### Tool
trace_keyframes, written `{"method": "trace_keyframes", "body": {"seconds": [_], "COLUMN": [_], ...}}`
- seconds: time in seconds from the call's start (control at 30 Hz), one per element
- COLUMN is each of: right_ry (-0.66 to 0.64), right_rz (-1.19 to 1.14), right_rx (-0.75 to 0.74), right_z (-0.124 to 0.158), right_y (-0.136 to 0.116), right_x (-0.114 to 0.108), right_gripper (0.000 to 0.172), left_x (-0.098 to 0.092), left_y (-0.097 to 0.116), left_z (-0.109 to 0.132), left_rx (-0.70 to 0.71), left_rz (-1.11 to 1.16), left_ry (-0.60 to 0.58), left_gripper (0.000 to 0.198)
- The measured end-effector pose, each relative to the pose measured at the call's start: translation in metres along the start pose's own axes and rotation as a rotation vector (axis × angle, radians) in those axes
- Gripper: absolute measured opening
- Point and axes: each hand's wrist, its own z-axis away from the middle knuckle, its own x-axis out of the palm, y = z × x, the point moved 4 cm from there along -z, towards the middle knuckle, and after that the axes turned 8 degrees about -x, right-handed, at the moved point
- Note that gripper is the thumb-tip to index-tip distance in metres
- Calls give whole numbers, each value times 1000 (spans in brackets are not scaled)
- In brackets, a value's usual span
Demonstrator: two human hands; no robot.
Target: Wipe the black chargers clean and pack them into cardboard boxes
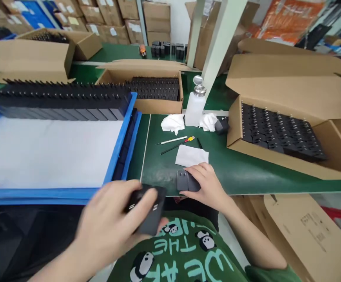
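My left hand is closed around black power adapters with short metal prongs, held in the air in front of my shirt. The fingers hide part of them, so I cannot tell how many there are. At the bench's front edge, my right hand grips another dark power adapter, whose end with two small round marks faces left. Just beyond that hand lies a folded white cloth. A white pen-like stick and a thin black stick with a red and yellow end lie behind it.
To the left, a blue tray holds a row of black adapters. Open cartons with adapters stand at the back and right. A white pump bottle stands between crumpled white wipes, near a post.
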Motion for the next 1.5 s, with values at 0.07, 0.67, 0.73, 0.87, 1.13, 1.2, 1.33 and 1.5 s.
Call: {"method": "trace_keyframes", "body": {"seconds": [0.07, 0.67, 0.73, 0.87, 1.13, 1.2, 1.33, 1.5], "right_ry": [-24, 36, 87, 336, 880, 952, 997, 966], "right_rz": [-5, 124, -60, -512, -578, -530, -489, -391], "right_rx": [-9, -5, 47, 211, 475, 560, 775, 1007], "right_z": [0, -11, -13, -2, 63, 80, 109, 126], "right_y": [5, 96, 94, 91, 72, 63, 53, 51], "right_x": [0, -21, -26, -49, -67, -61, -41, -16], "right_gripper": [59, 25, 16, 26, 27, 28, 49, 38], "left_x": [44, 98, 105, 108, 122, 121, 111, 101], "left_y": [24, -42, -46, -46, -42, -43, -48, -47], "left_z": [-13, 15, 21, 19, 3, 4, 13, 24], "left_rx": [132, -379, -417, -424, -378, -373, -397, -400], "left_rz": [-171, 589, 674, 845, 910, 896, 804, 501], "left_ry": [-56, -138, -194, -204, -92, -66, -90, -248], "left_gripper": [41, 109, 106, 107, 107, 107, 109, 104]}}
